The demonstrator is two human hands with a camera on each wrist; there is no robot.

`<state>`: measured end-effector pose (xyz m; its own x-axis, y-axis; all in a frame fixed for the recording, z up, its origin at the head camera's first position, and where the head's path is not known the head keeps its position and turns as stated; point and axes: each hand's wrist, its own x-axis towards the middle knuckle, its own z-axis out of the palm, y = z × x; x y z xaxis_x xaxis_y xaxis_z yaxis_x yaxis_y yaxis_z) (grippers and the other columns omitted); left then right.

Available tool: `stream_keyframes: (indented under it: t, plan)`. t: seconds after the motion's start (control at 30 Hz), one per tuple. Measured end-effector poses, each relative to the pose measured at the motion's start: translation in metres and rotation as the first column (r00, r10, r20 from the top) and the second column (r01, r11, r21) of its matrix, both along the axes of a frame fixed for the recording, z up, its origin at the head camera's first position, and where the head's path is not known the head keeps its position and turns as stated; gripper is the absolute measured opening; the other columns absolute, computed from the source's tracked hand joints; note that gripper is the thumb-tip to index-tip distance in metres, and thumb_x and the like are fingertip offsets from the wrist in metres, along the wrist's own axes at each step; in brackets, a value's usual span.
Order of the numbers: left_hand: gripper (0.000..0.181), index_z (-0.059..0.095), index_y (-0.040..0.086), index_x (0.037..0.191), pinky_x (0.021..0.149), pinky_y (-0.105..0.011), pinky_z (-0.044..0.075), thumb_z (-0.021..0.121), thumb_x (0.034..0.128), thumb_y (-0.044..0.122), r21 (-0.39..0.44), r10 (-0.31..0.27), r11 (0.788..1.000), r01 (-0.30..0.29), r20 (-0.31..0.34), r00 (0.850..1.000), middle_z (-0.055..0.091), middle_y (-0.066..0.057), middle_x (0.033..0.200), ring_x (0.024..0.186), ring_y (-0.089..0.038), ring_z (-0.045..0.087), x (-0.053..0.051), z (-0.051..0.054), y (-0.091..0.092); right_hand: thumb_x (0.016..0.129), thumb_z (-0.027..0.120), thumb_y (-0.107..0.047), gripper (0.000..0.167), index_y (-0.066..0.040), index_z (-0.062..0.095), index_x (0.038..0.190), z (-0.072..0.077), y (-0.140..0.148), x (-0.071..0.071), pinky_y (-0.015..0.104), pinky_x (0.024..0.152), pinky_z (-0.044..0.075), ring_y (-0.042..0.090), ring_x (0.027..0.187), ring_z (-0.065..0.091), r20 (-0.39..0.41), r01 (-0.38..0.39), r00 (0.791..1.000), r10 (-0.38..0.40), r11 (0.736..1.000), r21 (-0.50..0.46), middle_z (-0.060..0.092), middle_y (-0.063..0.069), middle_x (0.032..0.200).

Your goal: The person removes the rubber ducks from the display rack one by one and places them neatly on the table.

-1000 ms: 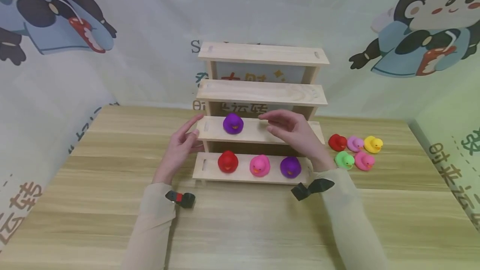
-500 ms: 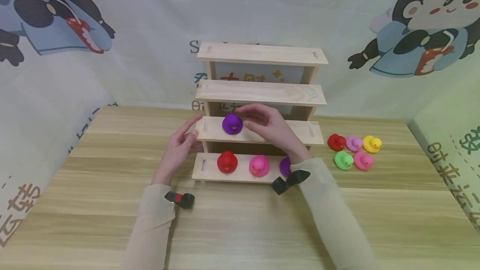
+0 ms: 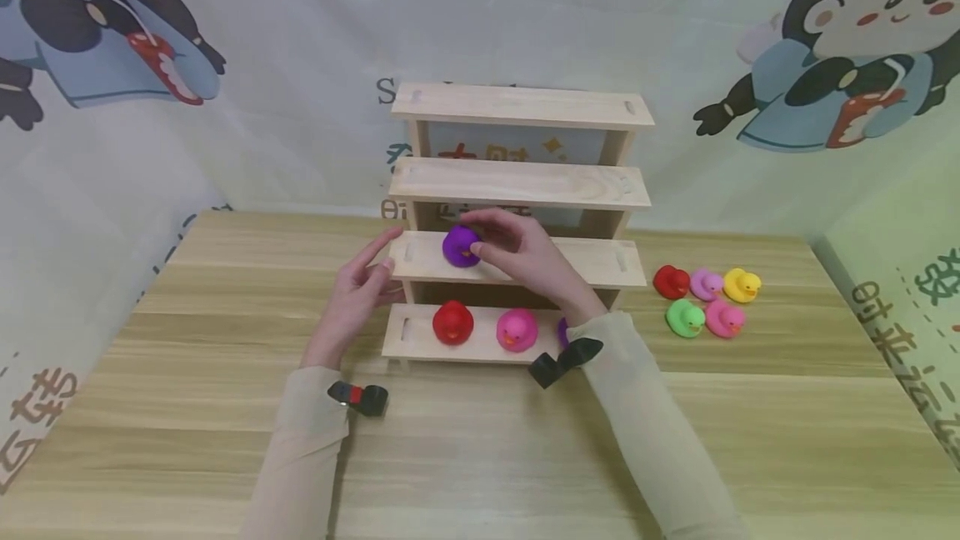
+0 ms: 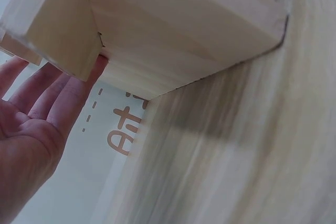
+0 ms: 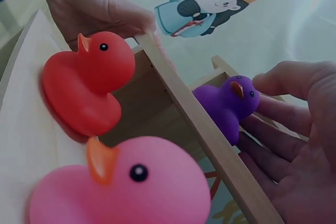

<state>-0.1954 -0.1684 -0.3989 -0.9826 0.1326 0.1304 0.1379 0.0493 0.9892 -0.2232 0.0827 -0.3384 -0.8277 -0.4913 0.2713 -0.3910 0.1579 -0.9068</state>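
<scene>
A purple rubber duck [image 3: 458,247] sits on the second step from the bottom of a wooden tiered shelf [image 3: 592,261]. My right hand [image 3: 521,254] holds this duck from its right side, thumb at the head and fingers behind. In the right wrist view, the thumb tip touches the head of the purple duck [image 5: 226,103]. My left hand [image 3: 358,290] touches the left end of the same step. Its fingers reach out straight against the wooden side panel [image 4: 58,30] in the left wrist view.
On the bottom step sit a red duck [image 3: 453,323], a pink duck [image 3: 517,330] and another purple duck [image 3: 562,332], partly hidden by my right wrist. Several small ducks, including a yellow duck [image 3: 742,285] and a green duck [image 3: 686,318], are grouped on the table [image 3: 780,340] right of the shelf.
My right hand has moved left along the second step to the purple duck and now touches it. The duck has turned slightly. My left hand has stayed at the shelf's left end.
</scene>
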Motion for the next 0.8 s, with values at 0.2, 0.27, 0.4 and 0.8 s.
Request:
stream_keyframes:
  t: [0.2, 0.27, 0.4, 0.8]
  plan:
    - [0.045, 0.038, 0.013, 0.15, 0.085, -0.044, 0.054, 0.039, 0.1046, 0.012, 0.017, -0.006, 1.0, 0.006, 0.008, 1.0, 0.055, -0.037, 0.122, 0.105, -0.041, 0.061, 0.001, 0.002, 0.001, 0.09, 0.067, -0.007, 0.035, -0.004, 0.063, 0.124, 0.001, -0.001, 0.002, 0.032, 0.098, 0.045, 0.02, 0.111, 0.058, 0.025, 0.016, 1.0, -0.017, 0.998, 0.064, 0.062, 0.009, 0.122]
    - [0.045, 0.038, 0.012, 0.15, 0.084, -0.045, 0.054, 0.039, 0.1045, 0.012, 0.021, -0.007, 1.0, 0.007, 0.008, 1.0, 0.055, -0.036, 0.122, 0.104, -0.04, 0.062, 0.0, 0.002, 0.001, 0.09, 0.068, -0.007, 0.034, -0.004, 0.063, 0.124, 0.002, -0.001, 0.003, 0.032, 0.096, 0.047, 0.02, 0.11, 0.059, 0.029, 0.012, 0.999, -0.014, 0.998, 0.059, 0.062, 0.009, 0.122]
    - [0.045, 0.038, 0.012, 0.149, 0.084, -0.044, 0.055, 0.039, 0.1045, 0.012, 0.019, -0.007, 1.0, 0.007, 0.005, 1.0, 0.055, -0.036, 0.122, 0.102, -0.036, 0.064, 0.0, 0.002, 0.001, 0.09, 0.067, -0.004, 0.034, -0.002, 0.062, 0.123, 0.002, 0.0, 0.004, 0.031, 0.094, 0.049, 0.021, 0.112, 0.059, 0.026, -0.007, 1.0, 0.007, 0.999, 0.031, 0.062, 0.01, 0.122]
    - [0.045, 0.037, 0.013, 0.15, 0.082, -0.041, 0.056, 0.039, 0.1045, 0.014, 0.009, -0.011, 1.0, 0.011, 0.006, 1.0, 0.056, -0.035, 0.121, 0.101, -0.034, 0.065, 0.0, 0.001, -0.001, 0.089, 0.067, 0.0, 0.035, 0.001, 0.061, 0.123, 0.003, 0.012, 0.012, 0.034, 0.083, 0.056, 0.023, 0.11, 0.062, 0.005, -0.044, 0.999, 0.044, 0.999, -0.008, 0.06, 0.014, 0.123]
